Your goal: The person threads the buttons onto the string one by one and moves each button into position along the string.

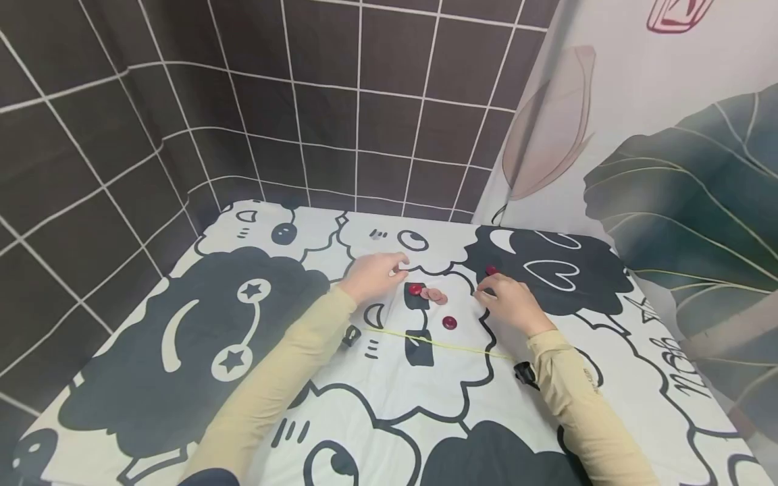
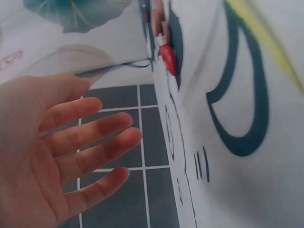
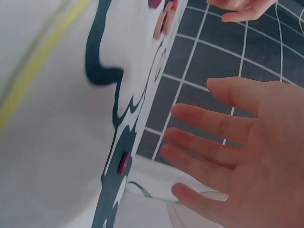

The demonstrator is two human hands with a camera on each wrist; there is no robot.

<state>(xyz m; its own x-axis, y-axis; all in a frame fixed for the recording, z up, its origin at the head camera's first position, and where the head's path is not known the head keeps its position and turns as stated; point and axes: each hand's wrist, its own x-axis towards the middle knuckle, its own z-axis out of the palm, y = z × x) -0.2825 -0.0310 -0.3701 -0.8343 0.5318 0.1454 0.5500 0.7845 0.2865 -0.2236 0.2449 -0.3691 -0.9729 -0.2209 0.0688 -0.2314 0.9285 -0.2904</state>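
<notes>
My left hand [image 1: 372, 275] hovers over the cloth with fingers loosely bent and nothing in them; the left wrist view shows its bare palm [image 2: 71, 142]. To its right lies a red disc [image 1: 415, 289], touching a short overlapping row of pink discs [image 1: 434, 295]. A second red disc [image 1: 450, 322] sits nearer to me. Held above the cloth on the right, my right hand [image 1: 510, 300] is also bare, its fingers [image 3: 204, 147] spread and relaxed. Just beyond its fingertips is another red disc [image 1: 491, 270]. A thin yellow cord [image 1: 452, 346] runs crosswise between the two wrists.
A white cloth with black cartoon shapes [image 1: 389, 398] covers the table. Dark tiled-pattern fabric [image 1: 322, 108] stands behind and on the left, with a leaf-print curtain [image 1: 687, 182] on the right. Small black devices sit near my left wrist [image 1: 351, 335] and right wrist [image 1: 526, 373].
</notes>
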